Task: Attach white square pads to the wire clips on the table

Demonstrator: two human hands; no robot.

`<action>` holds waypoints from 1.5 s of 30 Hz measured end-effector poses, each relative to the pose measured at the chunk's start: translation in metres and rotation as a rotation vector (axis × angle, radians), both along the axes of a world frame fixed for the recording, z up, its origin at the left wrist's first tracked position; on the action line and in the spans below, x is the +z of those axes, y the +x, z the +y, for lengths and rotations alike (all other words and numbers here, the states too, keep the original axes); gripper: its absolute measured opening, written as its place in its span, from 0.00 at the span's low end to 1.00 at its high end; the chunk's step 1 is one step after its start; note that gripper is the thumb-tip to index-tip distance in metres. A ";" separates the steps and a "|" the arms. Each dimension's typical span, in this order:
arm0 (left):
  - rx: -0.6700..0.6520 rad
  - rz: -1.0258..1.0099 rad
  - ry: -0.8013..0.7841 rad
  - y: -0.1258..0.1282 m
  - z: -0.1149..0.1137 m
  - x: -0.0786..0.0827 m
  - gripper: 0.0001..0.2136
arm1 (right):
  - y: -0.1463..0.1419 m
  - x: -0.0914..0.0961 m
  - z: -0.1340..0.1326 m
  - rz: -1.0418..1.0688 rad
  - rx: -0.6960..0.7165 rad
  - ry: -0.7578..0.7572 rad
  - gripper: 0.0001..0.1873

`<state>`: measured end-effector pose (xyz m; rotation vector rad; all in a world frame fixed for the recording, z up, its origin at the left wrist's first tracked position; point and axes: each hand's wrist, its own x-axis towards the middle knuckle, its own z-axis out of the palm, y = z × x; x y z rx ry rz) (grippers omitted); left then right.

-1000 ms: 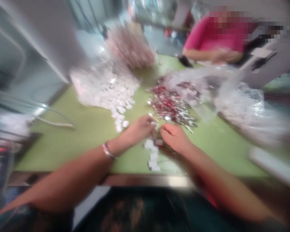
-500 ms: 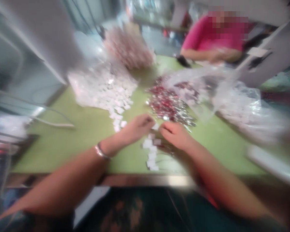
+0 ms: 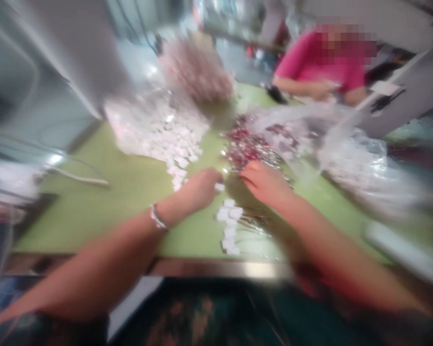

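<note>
At the near edge of the heap of shiny red and silver pieces (image 3: 246,145) was the right hand (image 3: 265,181), whose grip I could not tell, while to its left the left hand (image 3: 201,187), farther from this heap, pinched a small white rectangular tag (image 3: 220,186).

On our table (image 3: 122,202), we see a bag of pieces (image 3: 130,125) left of the loose heap (image 3: 242,146), another bag (image 3: 368,161) right of it, and a row of pieces (image 3: 230,231) before us.
</note>
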<state>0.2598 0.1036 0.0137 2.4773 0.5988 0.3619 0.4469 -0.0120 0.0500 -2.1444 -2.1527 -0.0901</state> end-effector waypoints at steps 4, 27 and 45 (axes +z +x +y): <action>0.053 -0.025 -0.134 0.003 0.000 0.007 0.11 | 0.001 -0.008 0.018 -0.158 0.079 -0.033 0.12; 0.107 -0.182 -0.690 0.004 -0.013 0.013 0.19 | -0.028 0.002 -0.027 0.734 -0.290 0.118 0.10; 0.072 -0.240 -0.663 0.006 -0.020 0.011 0.14 | -0.022 -0.004 -0.030 0.618 -0.241 -0.023 0.12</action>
